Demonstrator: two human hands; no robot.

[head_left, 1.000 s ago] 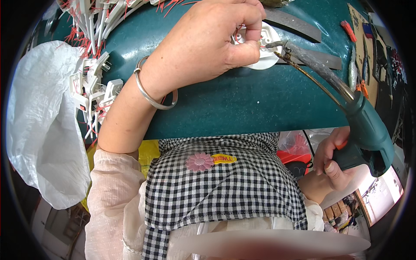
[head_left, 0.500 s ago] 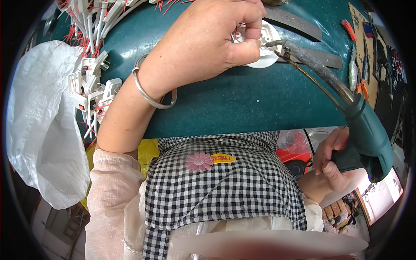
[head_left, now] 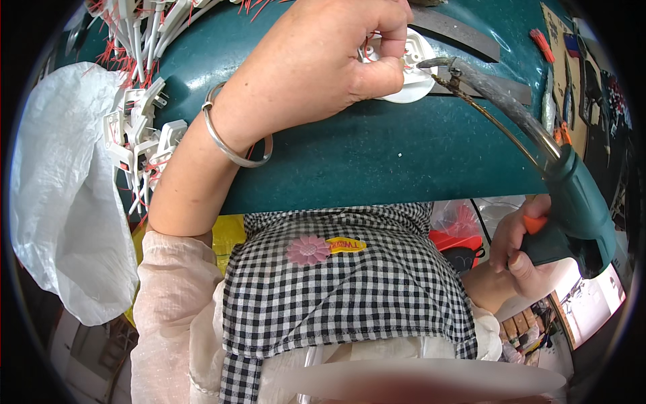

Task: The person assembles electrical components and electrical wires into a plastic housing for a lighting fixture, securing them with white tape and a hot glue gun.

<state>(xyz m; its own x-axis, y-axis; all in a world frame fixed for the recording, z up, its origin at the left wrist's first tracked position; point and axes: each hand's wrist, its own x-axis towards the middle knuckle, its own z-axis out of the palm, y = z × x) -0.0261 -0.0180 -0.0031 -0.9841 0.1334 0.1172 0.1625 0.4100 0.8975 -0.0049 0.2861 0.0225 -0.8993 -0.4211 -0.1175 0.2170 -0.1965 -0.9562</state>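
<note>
My left hand [head_left: 336,67] reaches over the table with thumb and forefinger pinched together above a round white plastic housing [head_left: 412,91]. Red wires [head_left: 369,47] show inside it beside the fingers; what the fingertips grip is hidden. In my right hand [head_left: 519,259], at the lower right, is a dark green soldering gun [head_left: 577,198] with an orange trigger, held by its handle. Its bent grey tip [head_left: 434,62] points left, over the housing and close to my left fingertips. A thin brass-coloured feed tube [head_left: 494,121] runs below the barrel.
White plug parts with red wires [head_left: 138,145] are heaped at the left, beside a white plastic bag [head_left: 74,195]. Two flat dark metal strips [head_left: 464,37] lie behind the housing. Red wire pieces [head_left: 540,46] and hand tools [head_left: 564,131] lie at the right.
The soldering gun has shifted slightly right, and its tip sits a little further from my left fingertips. The orange trigger has come into sight. My left hand has hardly moved.
</note>
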